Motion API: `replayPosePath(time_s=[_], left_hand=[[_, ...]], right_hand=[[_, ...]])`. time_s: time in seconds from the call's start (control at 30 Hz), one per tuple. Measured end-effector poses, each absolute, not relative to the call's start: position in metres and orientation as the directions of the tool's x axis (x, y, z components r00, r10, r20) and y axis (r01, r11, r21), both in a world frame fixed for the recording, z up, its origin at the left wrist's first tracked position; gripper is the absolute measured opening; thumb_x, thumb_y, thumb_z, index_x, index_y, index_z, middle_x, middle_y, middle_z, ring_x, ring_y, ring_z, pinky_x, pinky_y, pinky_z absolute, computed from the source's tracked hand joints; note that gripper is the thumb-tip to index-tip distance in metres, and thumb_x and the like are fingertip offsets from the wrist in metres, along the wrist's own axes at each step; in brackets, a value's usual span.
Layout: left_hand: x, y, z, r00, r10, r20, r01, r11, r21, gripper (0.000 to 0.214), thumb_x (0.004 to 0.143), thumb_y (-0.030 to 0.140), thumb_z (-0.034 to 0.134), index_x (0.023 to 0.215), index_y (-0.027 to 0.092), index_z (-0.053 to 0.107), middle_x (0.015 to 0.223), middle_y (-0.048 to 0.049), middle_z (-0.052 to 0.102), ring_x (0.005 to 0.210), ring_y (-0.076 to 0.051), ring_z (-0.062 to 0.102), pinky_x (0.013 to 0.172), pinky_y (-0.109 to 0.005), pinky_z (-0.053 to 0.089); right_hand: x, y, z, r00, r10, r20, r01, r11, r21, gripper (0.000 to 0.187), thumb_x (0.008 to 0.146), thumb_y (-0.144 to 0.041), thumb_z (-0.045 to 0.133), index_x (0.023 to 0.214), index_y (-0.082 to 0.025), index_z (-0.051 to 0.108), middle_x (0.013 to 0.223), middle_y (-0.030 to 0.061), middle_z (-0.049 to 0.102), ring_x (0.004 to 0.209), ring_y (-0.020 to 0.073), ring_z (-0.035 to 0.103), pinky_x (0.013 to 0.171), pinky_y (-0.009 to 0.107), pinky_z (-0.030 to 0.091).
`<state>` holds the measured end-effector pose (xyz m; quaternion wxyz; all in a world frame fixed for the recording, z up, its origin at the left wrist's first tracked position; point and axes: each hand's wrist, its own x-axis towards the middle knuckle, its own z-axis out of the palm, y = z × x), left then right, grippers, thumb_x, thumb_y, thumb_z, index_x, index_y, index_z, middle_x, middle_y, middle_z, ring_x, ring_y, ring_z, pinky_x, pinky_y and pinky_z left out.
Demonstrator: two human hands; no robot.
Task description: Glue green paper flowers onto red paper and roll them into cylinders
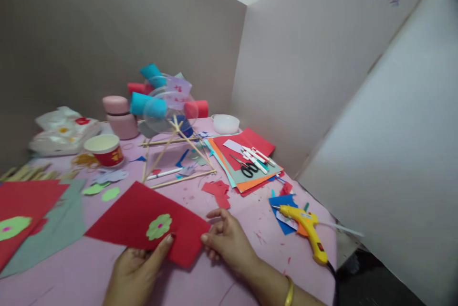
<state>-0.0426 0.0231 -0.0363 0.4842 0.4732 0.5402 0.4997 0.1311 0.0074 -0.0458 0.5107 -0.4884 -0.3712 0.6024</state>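
Observation:
A sheet of red paper (pixel 123 208) is held up above the pink tabletop, slightly tilted. On its face sits a light green paper flower (pixel 159 227) with a small pink centre. My left hand (pixel 138 268) grips the lower edge, thumb on top beside the flower and the other fingers underneath. At the right corner, my right hand (pixel 229 239) pinches the sheet between thumb and fingers, partly hidden by it. Another red sheet (pixel 32 201) with a similar green flower lies at the far left, on grey paper (pixel 67 229).
A yellow glue gun (pixel 307 229) lies at right on blue scraps. Black-handled scissors (pixel 248 169) and several pens rest on stacked coloured paper (pixel 246 184). Behind stand a stick frame (pixel 184 179) with coloured paper rolls, a paper cup (pixel 107 153), a pink flask (pixel 121 124) and a white bowl (pixel 226 124).

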Motion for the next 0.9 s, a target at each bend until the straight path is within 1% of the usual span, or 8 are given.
replayPosePath(time_s=[0.13,0.3,0.4,0.5,0.63,0.77,0.83,0.9], left_hand=[[-0.042,0.023,-0.030,-0.042,0.999,-0.024,0.005,0.025,1.000,0.025,0.068,0.035,0.071,0.089,0.022,0.069,0.095,-0.0019,0.074,0.093,-0.026,0.066,0.079,-0.028,0.053],[-0.039,0.018,-0.024,-0.007,0.997,-0.077,-0.107,0.076,0.991,0.033,0.068,0.034,0.070,0.098,0.018,0.067,0.098,-0.0061,0.074,0.090,-0.026,0.067,0.077,-0.031,0.053],[-0.038,0.016,-0.022,0.021,0.996,-0.086,-0.132,0.088,0.987,0.034,0.069,0.032,0.069,0.101,0.018,0.066,0.102,-0.0067,0.072,0.091,-0.026,0.066,0.078,-0.031,0.053],[-0.037,0.016,-0.025,0.102,0.991,-0.090,-0.132,0.103,0.986,0.034,0.071,0.030,0.069,0.102,0.017,0.065,0.103,-0.0073,0.072,0.092,-0.026,0.066,0.081,-0.033,0.052],[-0.034,0.014,-0.033,0.256,0.965,-0.062,-0.201,0.116,0.973,0.035,0.072,0.027,0.069,0.104,0.016,0.064,0.102,-0.0077,0.072,0.092,-0.027,0.066,0.084,-0.037,0.051],[-0.029,0.008,-0.034,0.366,0.926,-0.095,-0.236,0.192,0.953,0.032,0.071,0.022,0.070,0.103,0.017,0.065,0.101,-0.0078,0.072,0.092,-0.028,0.065,0.085,-0.038,0.050],[-0.027,0.006,-0.030,0.396,0.910,-0.124,-0.252,0.238,0.938,0.030,0.071,0.023,0.070,0.100,0.017,0.066,0.100,-0.0077,0.072,0.092,-0.028,0.065,0.084,-0.037,0.050],[-0.024,0.004,-0.024,0.400,0.900,-0.172,-0.283,0.299,0.911,0.029,0.073,0.027,0.069,0.099,0.017,0.067,0.099,-0.0084,0.072,0.092,-0.027,0.065,0.083,-0.036,0.050]], right_hand=[[0.129,0.000,-0.044,0.039,0.991,-0.125,-0.211,-0.114,-0.971,0.040,0.067,-0.026,0.068,0.098,-0.018,0.045,0.050,-0.0121,0.052,0.034,0.0056,0.045,0.034,0.015,0.034],[0.128,-0.008,-0.046,0.079,0.991,0.109,-0.021,0.111,-0.994,0.026,0.082,-0.028,0.057,0.105,-0.018,0.051,0.057,-0.0084,0.049,0.048,0.0079,0.047,0.047,0.020,0.037],[0.129,-0.011,-0.047,0.135,0.982,0.135,-0.016,0.138,-0.990,0.024,0.083,-0.032,0.056,0.102,-0.018,0.054,0.058,-0.0071,0.049,0.051,0.0086,0.047,0.048,0.021,0.037],[0.131,-0.009,-0.046,0.259,0.956,0.138,-0.068,0.160,-0.985,0.024,0.081,-0.033,0.060,0.100,-0.019,0.056,0.063,-0.0035,0.057,0.060,0.0112,0.053,0.056,0.023,0.042],[0.135,-0.005,-0.036,0.380,0.922,0.074,-0.251,0.179,-0.951,0.026,0.075,-0.030,0.069,0.096,-0.020,0.058,0.067,-0.0024,0.062,0.068,0.0125,0.058,0.068,0.025,0.045],[0.136,-0.003,-0.023,0.193,0.977,-0.092,-0.682,0.066,-0.728,0.033,0.067,-0.023,0.076,0.094,-0.025,0.056,0.061,-0.0086,0.056,0.066,0.0097,0.058,0.076,0.026,0.046],[0.135,-0.003,-0.020,0.056,0.990,-0.133,-0.784,-0.038,-0.619,0.034,0.064,-0.021,0.077,0.090,-0.025,0.056,0.058,-0.0105,0.051,0.053,0.0059,0.051,0.066,0.022,0.047],[0.134,-0.003,-0.021,-0.022,0.988,-0.153,-0.792,-0.111,-0.600,0.029,0.065,-0.021,0.076,0.086,-0.024,0.056,0.054,-0.0116,0.046,0.042,0.0027,0.037,0.051,0.016,0.040]])
